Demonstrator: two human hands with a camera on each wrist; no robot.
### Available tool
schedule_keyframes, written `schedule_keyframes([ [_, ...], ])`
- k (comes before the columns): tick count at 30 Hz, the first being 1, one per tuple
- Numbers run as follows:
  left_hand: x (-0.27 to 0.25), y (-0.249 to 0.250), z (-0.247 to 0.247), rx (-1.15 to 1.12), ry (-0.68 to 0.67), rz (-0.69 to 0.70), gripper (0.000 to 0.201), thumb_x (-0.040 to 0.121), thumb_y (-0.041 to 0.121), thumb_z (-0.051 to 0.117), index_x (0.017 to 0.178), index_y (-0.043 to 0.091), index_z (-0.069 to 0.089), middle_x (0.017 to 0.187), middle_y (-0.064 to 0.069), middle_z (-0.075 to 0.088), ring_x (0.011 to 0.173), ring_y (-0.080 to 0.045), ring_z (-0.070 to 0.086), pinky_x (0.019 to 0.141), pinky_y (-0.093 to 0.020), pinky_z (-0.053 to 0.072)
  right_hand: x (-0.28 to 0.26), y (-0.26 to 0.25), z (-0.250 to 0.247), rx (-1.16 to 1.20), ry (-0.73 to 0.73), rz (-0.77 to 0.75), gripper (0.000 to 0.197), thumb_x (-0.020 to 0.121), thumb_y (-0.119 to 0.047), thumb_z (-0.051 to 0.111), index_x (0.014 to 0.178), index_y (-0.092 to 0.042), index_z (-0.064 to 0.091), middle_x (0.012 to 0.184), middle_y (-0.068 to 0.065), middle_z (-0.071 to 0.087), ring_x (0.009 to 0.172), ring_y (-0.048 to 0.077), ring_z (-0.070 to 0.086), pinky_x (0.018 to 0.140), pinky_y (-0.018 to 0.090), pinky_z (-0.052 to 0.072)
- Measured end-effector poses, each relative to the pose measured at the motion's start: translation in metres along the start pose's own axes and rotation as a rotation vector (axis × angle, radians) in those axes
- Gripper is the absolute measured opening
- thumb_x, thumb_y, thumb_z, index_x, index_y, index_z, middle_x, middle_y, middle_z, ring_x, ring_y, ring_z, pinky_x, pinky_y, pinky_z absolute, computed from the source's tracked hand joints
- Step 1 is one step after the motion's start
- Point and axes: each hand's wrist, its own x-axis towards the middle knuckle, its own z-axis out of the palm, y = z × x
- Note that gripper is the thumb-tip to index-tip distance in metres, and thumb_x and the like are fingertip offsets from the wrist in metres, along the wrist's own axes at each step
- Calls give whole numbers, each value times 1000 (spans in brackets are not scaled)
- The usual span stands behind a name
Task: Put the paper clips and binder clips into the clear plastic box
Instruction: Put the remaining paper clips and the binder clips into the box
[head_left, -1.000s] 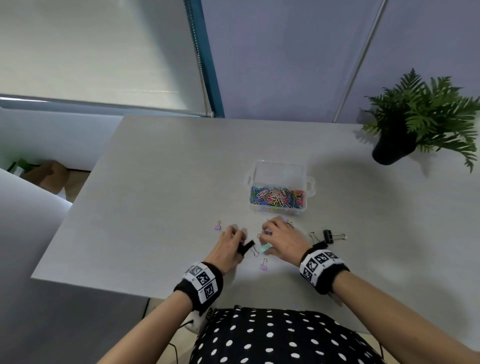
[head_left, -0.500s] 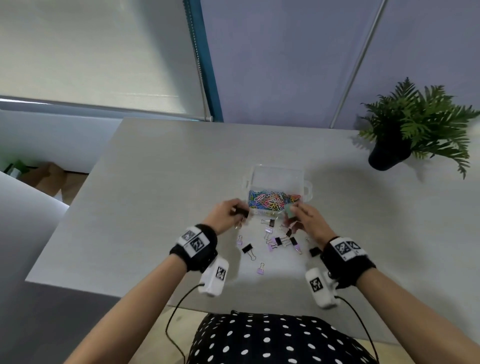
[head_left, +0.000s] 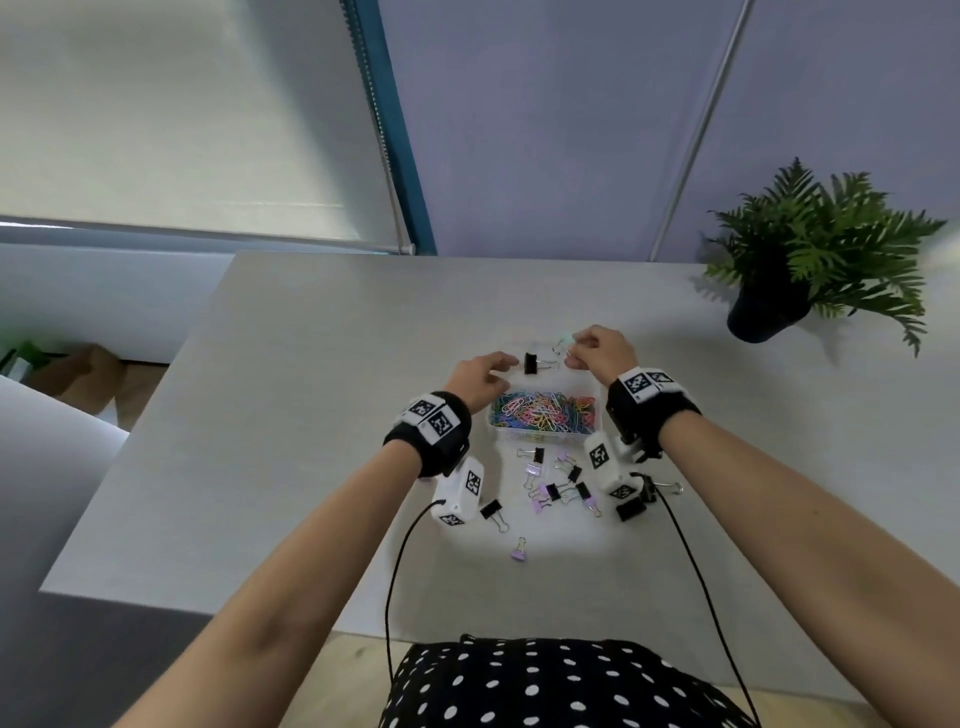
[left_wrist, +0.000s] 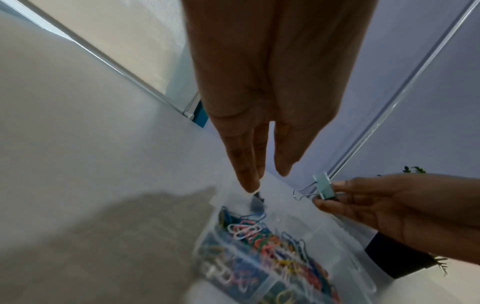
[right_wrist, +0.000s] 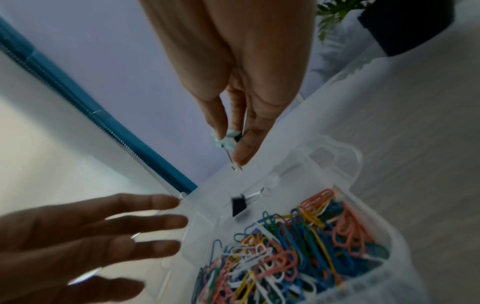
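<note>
The clear plastic box (head_left: 597, 387) stands mid-table, its near compartment full of coloured paper clips (head_left: 545, 410). My left hand (head_left: 506, 371) hovers open over the box's left side with straight fingers (left_wrist: 244, 176) and holds nothing. A black binder clip (head_left: 531, 362) (right_wrist: 239, 205) sits tilted in the far compartment, free of that hand. My right hand (head_left: 571, 348) is above the far right corner and pinches a mint binder clip (left_wrist: 324, 188) (right_wrist: 228, 137) between thumb and fingers. Several loose black and purple binder clips (head_left: 556, 486) lie in front of the box.
A potted fern (head_left: 769, 312) stands at the table's back right. One purple clip (head_left: 518, 550) lies alone towards the front edge. A window blind and a wall close off the far side; the table's left edge drops to the floor.
Both hands rose from the loose clips near the front and moved forward over the box. The left hand let go of the black binder clip; the right still carries the mint one.
</note>
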Motion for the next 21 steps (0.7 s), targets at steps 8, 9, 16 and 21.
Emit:
schedule_keyframes([
  [8, -55, -58, -4, 154, 215, 45, 27, 88, -3, 47, 106, 8, 63, 108, -11, 65, 92, -24, 63, 93, -38, 49, -59, -2, -30, -502, -245, -434, 14, 87, -3, 55, 99, -2, 62, 101, 14, 67, 89, 21, 62, 81, 20, 45],
  [9, -62, -60, -2, 167, 232, 61, 24, 89, -1, 47, 102, 8, 64, 105, -10, 65, 88, -22, 63, 91, -37, 51, -70, 5, -36, -562, -284, -458, 11, 87, -5, 56, 96, -3, 62, 98, 13, 67, 87, 21, 62, 78, 16, 43],
  [16, -68, -21, 57, 389, 15, 398, 23, 94, 18, 48, 111, 13, 62, 113, -5, 62, 99, -17, 58, 89, -29, 51, -115, 68, -64, -1118, -526, -355, 31, 82, -23, 61, 110, -17, 50, 114, 1, 49, 106, 17, 46, 70, 23, 37],
  [21, -39, 0, 83, 722, -90, 513, 26, 84, 10, 61, 109, 10, 59, 105, -9, 60, 98, -24, 53, 79, -38, 53, -123, 91, -53, -1185, -497, -387, 44, 76, -26, 67, 114, -15, 46, 115, 2, 48, 107, 20, 44, 73, 26, 33],
])
